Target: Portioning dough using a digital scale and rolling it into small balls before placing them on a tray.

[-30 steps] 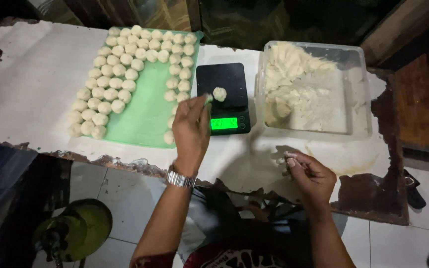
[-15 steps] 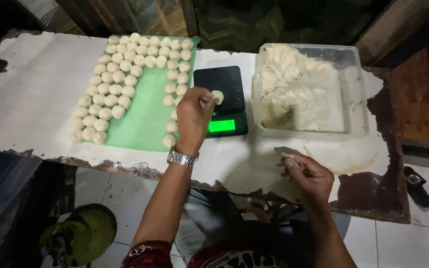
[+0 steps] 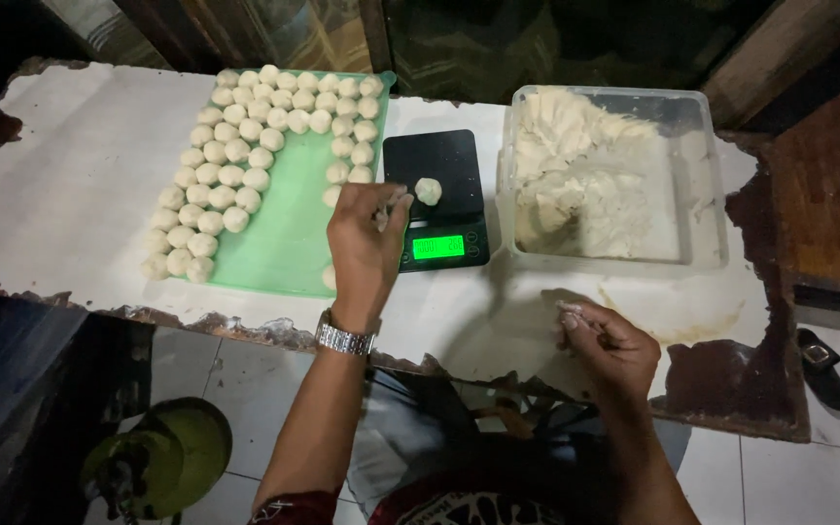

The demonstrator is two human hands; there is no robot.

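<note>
Reaching left hand, fingers loosely open, beside dough ball on scale; right hand pinching dough scrap | risk: nudging scale skews reading

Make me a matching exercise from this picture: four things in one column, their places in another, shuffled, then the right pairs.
Things:
1. dough piece
2. dough balls
3. dough mass
4. wristwatch

Places:
A. in the clear plastic tub
B. on the left hand side's wrist
C. on the black scale
D. in rows on the green mat

Pairs: 1-C, 2-D, 3-A, 4-B
</note>
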